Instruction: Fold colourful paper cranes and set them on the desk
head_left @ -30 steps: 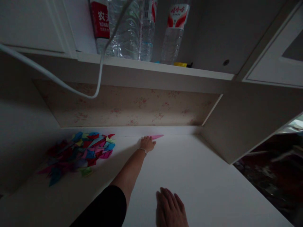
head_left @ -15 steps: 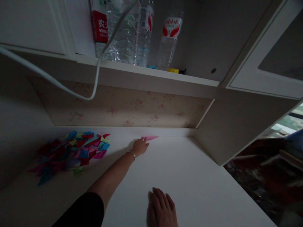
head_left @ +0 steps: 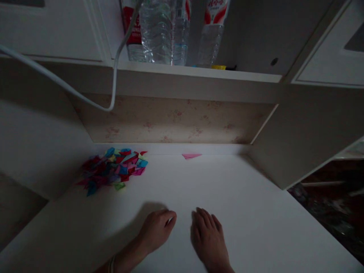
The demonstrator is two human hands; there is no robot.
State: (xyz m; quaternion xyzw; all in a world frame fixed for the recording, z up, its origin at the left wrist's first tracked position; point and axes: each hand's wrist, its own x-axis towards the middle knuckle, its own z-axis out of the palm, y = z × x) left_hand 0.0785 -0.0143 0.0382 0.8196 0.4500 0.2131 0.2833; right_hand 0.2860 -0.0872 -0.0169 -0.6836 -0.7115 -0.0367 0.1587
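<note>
My left hand point(head_left: 157, 229) is just above the white desk top point(head_left: 244, 212) at the front, its fingers curled and thumb tip meeting the index finger. A small gap shows inside the curl, and I see nothing held there. To its right, my right hand point(head_left: 209, 237) lies palm down on the desk, fingers stretched forward and holding nothing. Against the back ledge lies a flat pink folded paper point(head_left: 192, 156), apart from both hands. At the back left is a heap of folded coloured papers point(head_left: 115, 170) in red, blue, pink, yellow and green.
Above the desk, a shelf point(head_left: 199, 74) holds several clear plastic bottles point(head_left: 212, 41) and a small yellow thing point(head_left: 218, 67). A white cable point(head_left: 82, 96) hangs in a loop at the upper left. An upright side panel point(head_left: 301, 132) stands on the right.
My left hand has let go of the pink folded paper and drawn back to the front of the desk, its fingers now curled. The right hand stays flat. The camera view has shifted.
</note>
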